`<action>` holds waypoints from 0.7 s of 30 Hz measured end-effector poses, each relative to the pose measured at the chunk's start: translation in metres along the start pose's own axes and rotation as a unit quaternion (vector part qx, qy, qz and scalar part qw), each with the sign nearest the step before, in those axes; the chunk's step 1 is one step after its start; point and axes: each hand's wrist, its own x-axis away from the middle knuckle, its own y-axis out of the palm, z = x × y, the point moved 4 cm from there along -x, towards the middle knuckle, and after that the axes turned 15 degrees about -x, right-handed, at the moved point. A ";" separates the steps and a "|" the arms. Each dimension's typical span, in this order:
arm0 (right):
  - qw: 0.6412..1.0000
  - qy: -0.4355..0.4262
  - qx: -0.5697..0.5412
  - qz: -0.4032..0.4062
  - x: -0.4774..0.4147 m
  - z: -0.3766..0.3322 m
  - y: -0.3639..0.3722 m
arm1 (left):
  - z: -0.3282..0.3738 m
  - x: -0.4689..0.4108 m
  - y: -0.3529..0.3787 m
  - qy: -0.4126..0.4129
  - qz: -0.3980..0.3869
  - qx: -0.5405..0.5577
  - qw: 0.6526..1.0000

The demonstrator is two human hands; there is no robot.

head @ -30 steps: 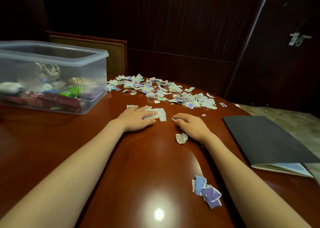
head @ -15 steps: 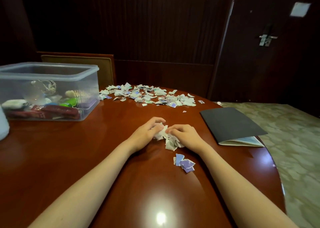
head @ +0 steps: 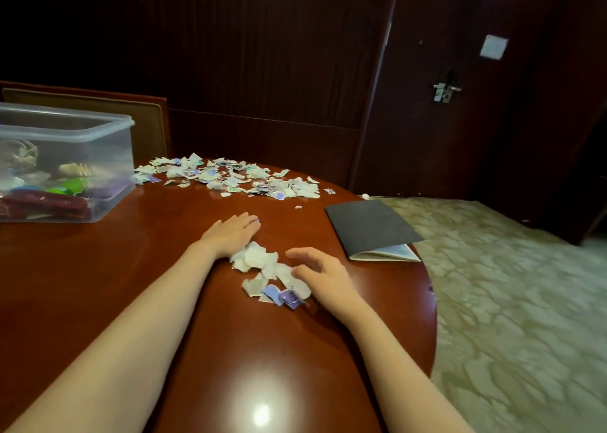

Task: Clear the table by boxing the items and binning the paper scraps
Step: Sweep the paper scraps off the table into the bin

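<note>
Now, from the head view, my left hand (head: 230,237) lies flat, palm down on the table (head: 98,285), its fingers straight and close together, holding nothing. Its heel touches a small heap of paper scraps (head: 262,265), white with a few purple bits, near the middle of the tabletop. My right hand (head: 323,275) sits at the heap's right side, its fingers spread and loosely curled over the scraps; it grips nothing that I can see. A larger spread of scraps (head: 236,178) lies along the far edge of the tabletop, well apart from both hands. The clear plastic box (head: 98,127) stands at the far left corner, lid off, with boxed items (head: 49,202) in it. A black folder (head: 368,227) lies closed by the right edge.
</note>
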 end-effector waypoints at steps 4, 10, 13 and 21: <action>1.000 0.010 0.010 -0.005 0.004 0.001 0.000 | 0.013 -0.007 0.005 0.045 -0.044 0.040 0.997; 1.000 0.017 -0.014 0.017 0.005 -0.003 -0.003 | 0.010 0.006 0.011 0.069 -0.030 0.147 0.986; 1.000 0.019 -0.003 0.015 0.009 -0.005 -0.001 | 0.015 0.017 0.000 0.073 0.049 0.233 0.968; 0.980 0.030 0.198 0.011 0.005 -0.005 0.008 | 0.018 -0.005 0.001 0.000 -0.035 0.063 0.997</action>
